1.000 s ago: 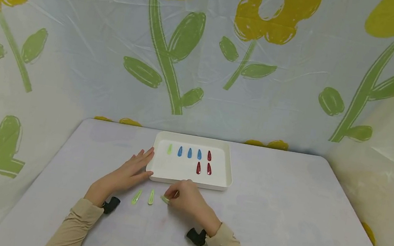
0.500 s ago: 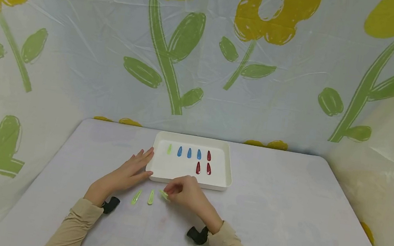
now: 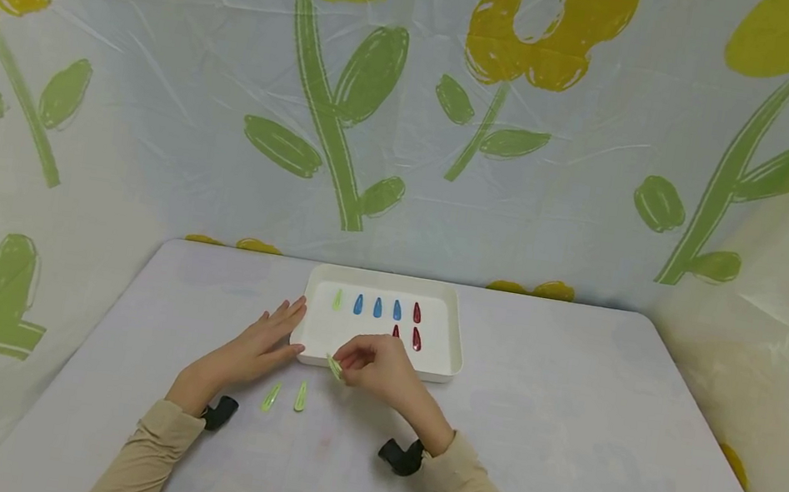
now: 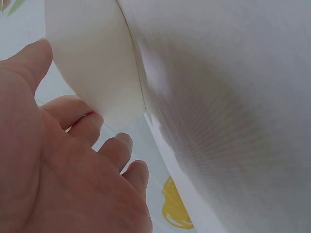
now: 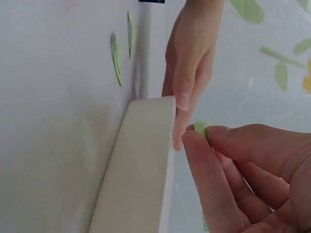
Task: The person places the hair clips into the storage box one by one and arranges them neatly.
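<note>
Between thumb and fingertips, my right hand (image 3: pixel 380 368) pinches a green snap hair clip (image 3: pixel 334 367) above the front rim of a white tray (image 3: pixel 458 347). The right wrist view shows only the clip's end (image 5: pixel 201 127) poking out of the pinch. My left hand (image 3: pixel 257 349) touches the tray's left side with straight, spread fingers. Inside the tray, a green clip (image 3: pixel 337 299), blue clips (image 3: pixel 377 307) and a red clip (image 3: pixel 417 312) form a back row. Below them lie two more red clips, one (image 3: pixel 417 339) in full view, the other partly hidden by my right hand.
Two green clips, one tilted (image 3: pixel 271 397) and one nearly straight (image 3: pixel 301 397), lie on the pale table (image 3: pixel 564 438) in front of the tray. A flower-printed cloth (image 3: pixel 550 217) hangs behind the table and at both sides.
My right hand has lifted the green hair clip off the table and carried it forward to the tray's front rim. The left hand keeps its place on the tray.
</note>
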A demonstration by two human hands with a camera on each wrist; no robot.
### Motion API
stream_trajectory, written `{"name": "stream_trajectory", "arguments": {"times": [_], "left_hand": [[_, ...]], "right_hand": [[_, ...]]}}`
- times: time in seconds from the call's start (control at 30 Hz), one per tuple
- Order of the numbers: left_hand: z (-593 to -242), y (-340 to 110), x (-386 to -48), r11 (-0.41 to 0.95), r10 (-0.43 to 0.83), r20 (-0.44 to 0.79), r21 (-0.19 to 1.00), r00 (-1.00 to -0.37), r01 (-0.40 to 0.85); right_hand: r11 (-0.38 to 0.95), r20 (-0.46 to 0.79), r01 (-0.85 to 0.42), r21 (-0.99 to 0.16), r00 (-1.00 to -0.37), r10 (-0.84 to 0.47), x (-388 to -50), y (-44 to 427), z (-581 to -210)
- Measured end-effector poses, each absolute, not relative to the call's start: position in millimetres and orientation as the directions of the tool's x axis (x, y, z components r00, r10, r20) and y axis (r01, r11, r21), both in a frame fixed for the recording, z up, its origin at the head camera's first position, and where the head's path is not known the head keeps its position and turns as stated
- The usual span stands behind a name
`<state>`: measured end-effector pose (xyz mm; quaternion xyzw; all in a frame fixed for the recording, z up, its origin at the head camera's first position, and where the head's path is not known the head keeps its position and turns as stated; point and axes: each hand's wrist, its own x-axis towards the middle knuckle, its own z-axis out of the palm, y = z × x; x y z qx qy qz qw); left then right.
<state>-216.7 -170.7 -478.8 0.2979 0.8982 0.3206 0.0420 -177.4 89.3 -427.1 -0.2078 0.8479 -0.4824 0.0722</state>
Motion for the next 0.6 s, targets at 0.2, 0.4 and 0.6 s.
{"name": "stream_trajectory", "arguments": {"times": [0.2, 0.4, 0.6], "left_hand": [[-480, -170, -217, 0.620, 0.561, 0.115, 0.598, -0.820, 0.508], [-481, -171, -218, 0.610, 0.565, 0.130, 0.600, -0.815, 0.518], [-480, -171, -217, 0.615, 0.565, 0.117, 0.600, -0.816, 0.512]], "right_hand": [[0.427, 0.083, -0.270, -0.863, -0.909, -0.407, -183, 94, -422], [0.381, 0.092, -0.232, -0.895, -0.931, -0.352, -192, 98, -422], [0.251, 0.077, -0.159, -0.955, -0.948, -0.309, -202, 104, -423]]}}
